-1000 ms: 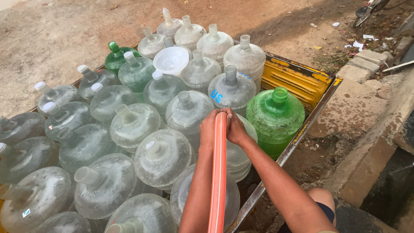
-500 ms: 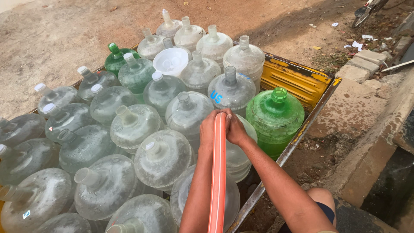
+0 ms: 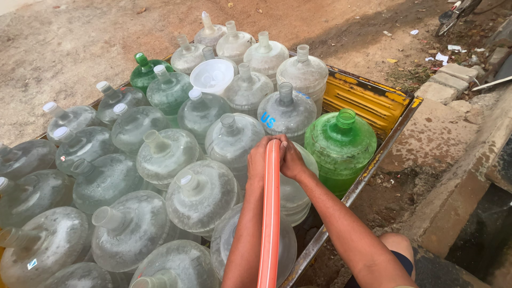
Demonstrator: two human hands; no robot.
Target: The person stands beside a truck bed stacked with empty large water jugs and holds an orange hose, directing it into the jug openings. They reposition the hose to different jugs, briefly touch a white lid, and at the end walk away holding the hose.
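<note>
An orange hose runs up from the bottom of the view to a clear water jug below my hands. My left hand and my right hand are both wrapped around the hose's tip, holding it over the mouth of that jug, which my hands hide. To the right of them stands a green jug with an open neck. Several clear jugs fill the yellow cart bed around them.
A white funnel rests among the jugs at the back. A darker green jug stands at the far left rear. Stone blocks and a concrete ledge lie to the right, dirt ground beyond the cart. My knee shows at the bottom right.
</note>
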